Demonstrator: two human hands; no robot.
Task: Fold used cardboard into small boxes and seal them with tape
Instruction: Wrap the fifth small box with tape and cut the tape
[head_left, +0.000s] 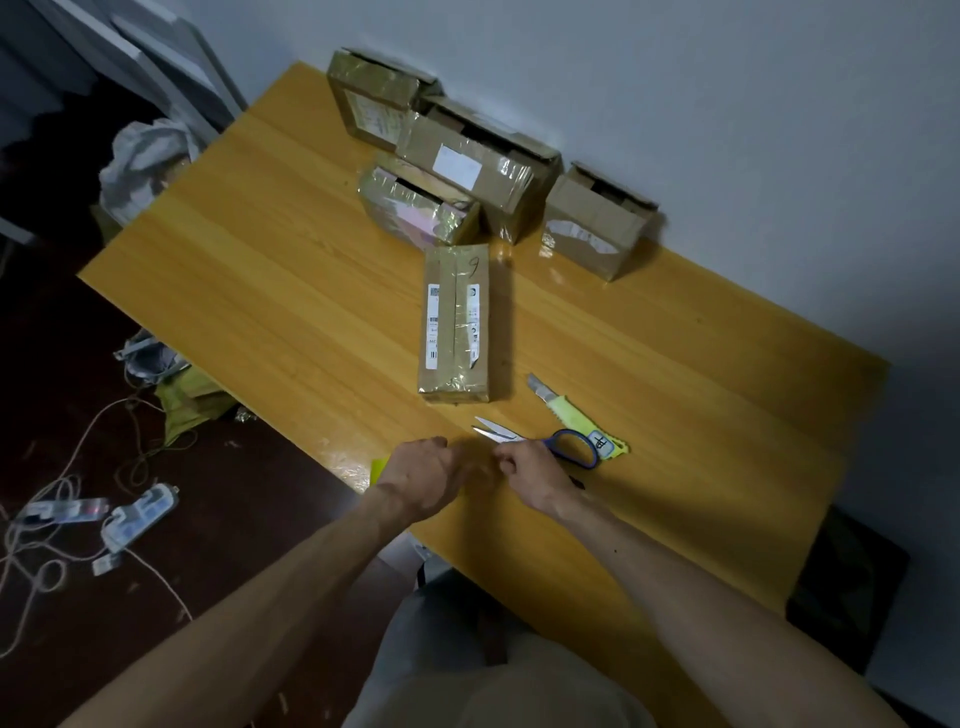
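Left hand (423, 475) and right hand (524, 470) meet near the scissors (540, 441), fingers (503, 458) curled, their hold unclear; likely tape, best pulled taut first.

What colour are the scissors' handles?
Blue. The scissors show best in the head view, the only one here.

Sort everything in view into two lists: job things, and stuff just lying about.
Job: long taped brown cardboard box; four taped cardboard boxes by the wall; blue-handled scissors; yellow-green utility knife.
Lying about: white power strips and cables on the floor; crumpled white bag; yellow-green sack.
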